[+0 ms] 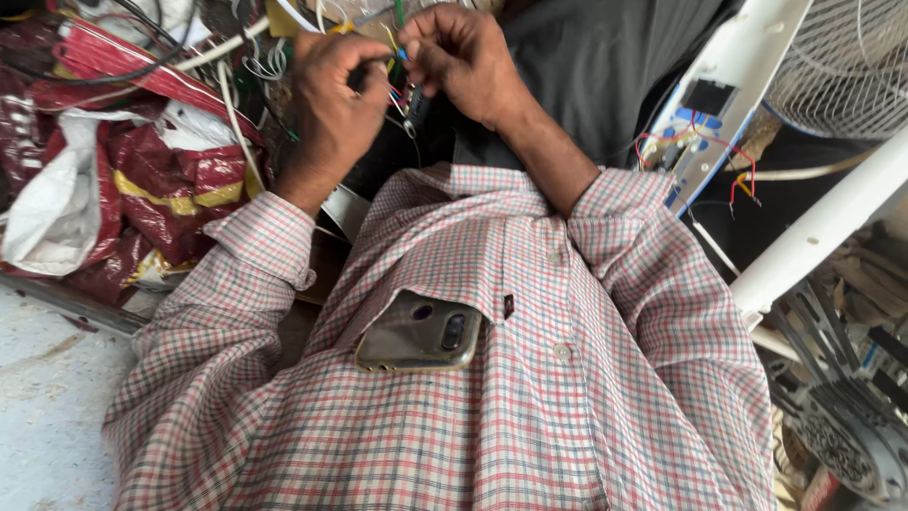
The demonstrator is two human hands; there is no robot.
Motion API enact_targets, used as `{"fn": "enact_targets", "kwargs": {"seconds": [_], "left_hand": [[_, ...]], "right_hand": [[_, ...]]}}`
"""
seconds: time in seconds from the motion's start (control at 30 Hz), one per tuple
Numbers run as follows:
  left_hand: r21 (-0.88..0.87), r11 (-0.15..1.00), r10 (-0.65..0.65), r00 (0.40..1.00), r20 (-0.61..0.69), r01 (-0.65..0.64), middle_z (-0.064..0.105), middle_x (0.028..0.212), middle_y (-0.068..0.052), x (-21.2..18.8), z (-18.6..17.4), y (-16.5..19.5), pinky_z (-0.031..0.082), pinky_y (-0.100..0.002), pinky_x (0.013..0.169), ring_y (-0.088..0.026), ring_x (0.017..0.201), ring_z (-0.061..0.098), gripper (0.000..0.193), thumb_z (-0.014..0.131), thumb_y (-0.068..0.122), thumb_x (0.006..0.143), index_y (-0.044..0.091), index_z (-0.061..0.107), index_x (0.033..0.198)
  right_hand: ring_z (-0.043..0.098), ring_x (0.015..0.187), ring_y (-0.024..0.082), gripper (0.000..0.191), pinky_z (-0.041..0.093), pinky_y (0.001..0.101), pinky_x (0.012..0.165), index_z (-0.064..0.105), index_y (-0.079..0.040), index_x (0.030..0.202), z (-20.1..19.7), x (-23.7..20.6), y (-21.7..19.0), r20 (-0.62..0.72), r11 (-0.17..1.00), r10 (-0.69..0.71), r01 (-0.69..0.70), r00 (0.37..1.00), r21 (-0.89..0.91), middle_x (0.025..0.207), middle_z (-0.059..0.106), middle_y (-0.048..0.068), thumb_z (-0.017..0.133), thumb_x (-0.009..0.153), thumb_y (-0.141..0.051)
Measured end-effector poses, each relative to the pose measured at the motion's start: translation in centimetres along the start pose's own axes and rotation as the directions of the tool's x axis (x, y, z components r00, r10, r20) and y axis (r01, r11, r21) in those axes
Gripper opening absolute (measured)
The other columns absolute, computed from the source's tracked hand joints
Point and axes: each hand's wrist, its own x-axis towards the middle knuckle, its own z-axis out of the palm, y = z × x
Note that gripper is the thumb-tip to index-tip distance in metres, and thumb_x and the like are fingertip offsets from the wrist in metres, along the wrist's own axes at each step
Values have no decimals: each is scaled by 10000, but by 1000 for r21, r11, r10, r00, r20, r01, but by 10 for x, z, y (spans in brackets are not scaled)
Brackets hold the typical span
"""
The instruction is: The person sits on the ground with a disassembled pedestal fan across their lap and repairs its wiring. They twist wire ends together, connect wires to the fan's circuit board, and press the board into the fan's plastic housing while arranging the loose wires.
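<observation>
Both my hands meet at the top of the head view, above my checked shirt. My left hand [331, 99] is closed, pinching a bundle of thin coloured wires [398, 93]. My right hand [463, 59] is closed on the same wires from the other side, and a small dark part [414, 106] hangs below the fingers. The ends of the wires are hidden between my fingertips. A phone [421, 331] in a clear case sticks out of my shirt pocket.
Red and white plastic bags [142, 180] with loose cables lie at the left. A white fan body with a blue circuit board [695, 142] and red wires stands at the right, beside its wire grille [842, 57]. Metal motor parts [842, 426] lie lower right.
</observation>
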Motion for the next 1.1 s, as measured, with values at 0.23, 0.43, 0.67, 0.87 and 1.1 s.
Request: {"fn": "enact_targets", "kwargs": {"seconds": [0.23, 0.43, 0.67, 0.87, 1.1], "left_hand": [[-167, 986, 0, 999, 45, 8, 682, 1016, -31, 3, -5, 2, 565, -298, 871, -146, 1006, 607, 88, 781, 36, 1028, 64, 713, 1078], [-312, 922, -154, 955, 252, 231, 668, 923, -41, 14, -31, 23, 537, -264, 717, -87, 785, 628, 69, 773, 63, 1013, 48, 715, 1047], [-409, 912, 75, 971, 227, 25, 708, 959, -55, 21, -45, 27, 566, -282, 795, -116, 867, 675, 40, 705, 9, 1062, 9, 675, 1089], [-242, 957, -50, 914, 403, 159, 672, 819, -49, 18, -52, 11, 507, -293, 659, -122, 728, 648, 81, 711, 54, 1028, -6, 663, 1052], [-251, 964, 18, 924, 381, 85, 712, 798, -46, 15, -43, 11, 527, -274, 620, -110, 672, 666, 104, 755, 103, 1012, 13, 714, 980]], "right_hand": [[673, 726, 86, 46, 605, 235, 665, 713, -8, 1067, -6, -2, 4, 85, 989, -120, 127, 989, -74, 882, 717, 35, 714, 1087, 33], [678, 921, 97, 103, 596, 259, 854, 685, -8, 1164, -4, -16, -15, 72, 986, -137, 129, 988, 105, 1053, 706, 36, 685, 1080, 51], [670, 1034, 86, 240, 588, 263, 943, 566, -48, 1260, -1, -26, -14, 238, 977, -104, 54, 966, 209, 1114, 671, 5, 698, 1071, 21], [591, 767, 59, 39, 503, 243, 689, 663, -32, 1104, -9, -22, 9, 157, 994, -67, 79, 985, -71, 878, 645, -15, 666, 1114, -70], [601, 704, 114, 139, 520, 273, 625, 690, -19, 1053, -6, -20, 14, 191, 900, -126, 194, 973, -391, 823, 632, 36, 753, 1065, -142]]}}
